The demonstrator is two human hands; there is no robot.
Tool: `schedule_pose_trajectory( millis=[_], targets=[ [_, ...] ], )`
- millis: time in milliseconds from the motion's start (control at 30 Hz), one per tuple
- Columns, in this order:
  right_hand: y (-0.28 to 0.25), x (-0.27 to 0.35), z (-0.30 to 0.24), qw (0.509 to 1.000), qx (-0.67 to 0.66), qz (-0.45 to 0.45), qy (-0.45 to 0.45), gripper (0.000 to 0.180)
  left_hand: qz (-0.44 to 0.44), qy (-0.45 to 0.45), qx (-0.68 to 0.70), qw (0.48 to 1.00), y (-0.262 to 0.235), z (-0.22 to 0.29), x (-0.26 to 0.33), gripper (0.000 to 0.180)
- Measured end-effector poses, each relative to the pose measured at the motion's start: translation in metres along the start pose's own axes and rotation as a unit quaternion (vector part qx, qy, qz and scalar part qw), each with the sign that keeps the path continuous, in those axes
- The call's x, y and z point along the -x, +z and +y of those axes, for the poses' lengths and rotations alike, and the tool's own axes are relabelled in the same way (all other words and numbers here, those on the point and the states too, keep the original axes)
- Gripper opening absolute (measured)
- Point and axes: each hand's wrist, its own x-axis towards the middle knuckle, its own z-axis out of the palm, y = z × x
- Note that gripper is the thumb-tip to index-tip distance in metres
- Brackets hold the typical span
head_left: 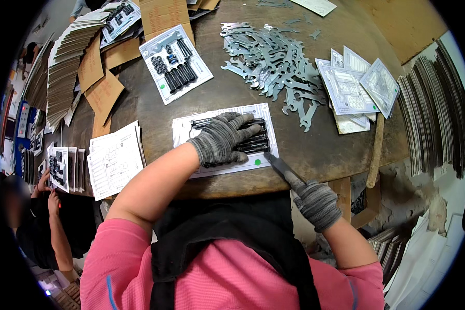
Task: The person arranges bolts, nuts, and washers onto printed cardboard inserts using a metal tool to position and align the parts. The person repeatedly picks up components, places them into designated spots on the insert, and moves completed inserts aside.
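A white card [237, 165] bearing long black bolts [254, 141] lies flat under the left fingers [239, 136], a dark blade [278, 165] slanting onto it from the right fingers [294, 180].

A hardware-packing workshop: a scuffed workbench [217, 95] bears heaped open-ended wrenches [276, 62] at upper centre and a card of black hardware [254, 140] mid-frame; cardboard sheets [70, 67] are stacked at upper left.

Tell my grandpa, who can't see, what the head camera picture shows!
A grey-gloved left hand spreads over black parts on a white card, while the right hand holds a dark tool, its tip near the card's right end. Beyond, silvery wrenches lie heaped on the table.
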Motion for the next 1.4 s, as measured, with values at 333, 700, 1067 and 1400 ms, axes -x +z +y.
schedule_pose_trajectory(
  millis=[333, 700, 1067, 1400],
  targets=[
    [0.011, 0.003, 0.036, 0.983, -0.158, 0.086, -0.028, 0.045, 0.007, -0.094, -0.048, 0.994, 0.003, 0.028, -0.018, 0.087],
    [0.031, -0.031, 0.002, 0.656, -0.741, 0.015, 0.138, 0.045, -0.025, -0.082, -0.014, 0.996, -0.013, 0.032, -0.030, 0.091],
    [0.033, -0.039, 0.000, 0.653, -0.746, -0.013, 0.128, 0.046, -0.026, -0.025, -0.030, 0.999, -0.017, 0.037, -0.029, 0.096],
    [0.033, -0.039, -0.003, 0.670, -0.729, -0.014, 0.137, 0.045, -0.044, -0.025, -0.025, 0.998, -0.027, 0.057, -0.022, 0.069]
  ],
)
